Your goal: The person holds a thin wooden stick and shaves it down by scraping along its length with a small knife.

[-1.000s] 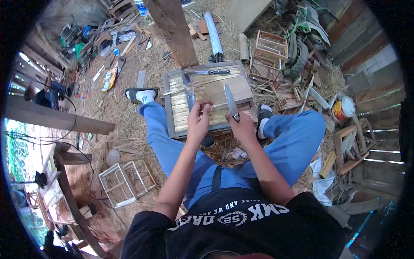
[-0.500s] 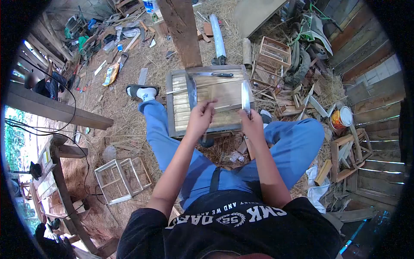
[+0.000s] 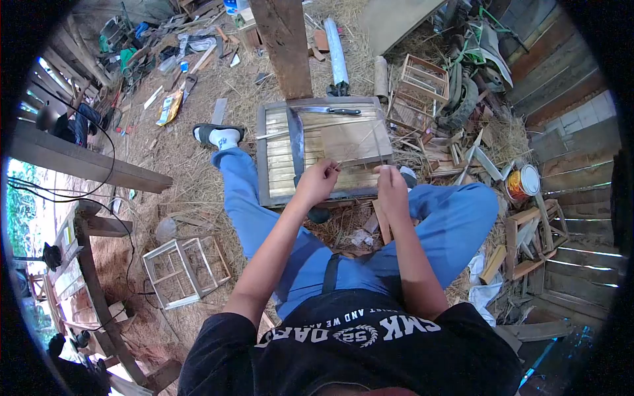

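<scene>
My left hand [image 3: 318, 179] is closed in a pinch over the lower middle of the slatted wooden panel [image 3: 277, 179], on a thin sliver [image 3: 339, 164]. At the panel's lower right edge my right hand [image 3: 391, 187] is wrapped round the knife; its blade [image 3: 377, 140] points away from me and looks thin, seen nearly edge-on. A flat wooden board [image 3: 347, 140] lies on the panel beyond both hands. Left of the board rests a long dark blade [image 3: 296, 142]. Near the far edge lies a black-handled knife [image 3: 344, 111], and a thin stick [image 3: 277, 134] crosses the slats.
A wooden post [image 3: 282, 49] rises behind the panel. Small wooden frames [image 3: 187, 273] stand at the lower left. To the right are a paint bucket [image 3: 522, 181], scrap wood and a tyre [image 3: 460, 104]. A person [image 3: 74, 123] sits at the far left.
The knife in my right hand has shifted right and turned from broadside to nearly edge-on. My left hand has moved slightly right, its fingers pinched. The view has shifted a little.
</scene>
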A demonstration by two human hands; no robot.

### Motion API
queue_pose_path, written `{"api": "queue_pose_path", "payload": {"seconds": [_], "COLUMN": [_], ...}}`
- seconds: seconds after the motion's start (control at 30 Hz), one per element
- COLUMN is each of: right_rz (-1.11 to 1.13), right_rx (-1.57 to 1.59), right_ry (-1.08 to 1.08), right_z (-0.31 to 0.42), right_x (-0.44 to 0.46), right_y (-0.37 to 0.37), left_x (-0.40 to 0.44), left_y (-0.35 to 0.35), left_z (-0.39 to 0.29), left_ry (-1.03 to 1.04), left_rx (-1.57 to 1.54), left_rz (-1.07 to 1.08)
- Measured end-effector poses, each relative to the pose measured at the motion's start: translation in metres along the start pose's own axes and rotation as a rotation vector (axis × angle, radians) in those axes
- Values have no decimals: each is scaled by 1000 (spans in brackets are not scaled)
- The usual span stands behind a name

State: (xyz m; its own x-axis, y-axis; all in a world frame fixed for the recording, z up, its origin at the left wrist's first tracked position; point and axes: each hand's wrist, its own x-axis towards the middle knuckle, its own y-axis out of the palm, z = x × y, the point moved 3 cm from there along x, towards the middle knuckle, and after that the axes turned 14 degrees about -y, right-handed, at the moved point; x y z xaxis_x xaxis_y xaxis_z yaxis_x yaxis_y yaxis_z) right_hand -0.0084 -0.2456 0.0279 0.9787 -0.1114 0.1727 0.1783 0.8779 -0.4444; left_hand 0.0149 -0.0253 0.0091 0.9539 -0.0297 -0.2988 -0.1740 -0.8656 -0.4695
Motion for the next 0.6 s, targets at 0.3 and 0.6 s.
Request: {"api": "queue_pose_path", "payload": {"seconds": [0.3, 0.6], "right_rz": [118, 363], "right_rx": [-147, -401], "right_ry": [-79, -245], "right_z": [25, 23], "right_x": [-1, 3], "right_y": [-1, 20], "left_x": [12, 18], "left_y": [-13, -20], "left_z": [1, 6], "left_ry": [-22, 35], "left_rx": [229, 260], "left_rz": [-146, -111]}}
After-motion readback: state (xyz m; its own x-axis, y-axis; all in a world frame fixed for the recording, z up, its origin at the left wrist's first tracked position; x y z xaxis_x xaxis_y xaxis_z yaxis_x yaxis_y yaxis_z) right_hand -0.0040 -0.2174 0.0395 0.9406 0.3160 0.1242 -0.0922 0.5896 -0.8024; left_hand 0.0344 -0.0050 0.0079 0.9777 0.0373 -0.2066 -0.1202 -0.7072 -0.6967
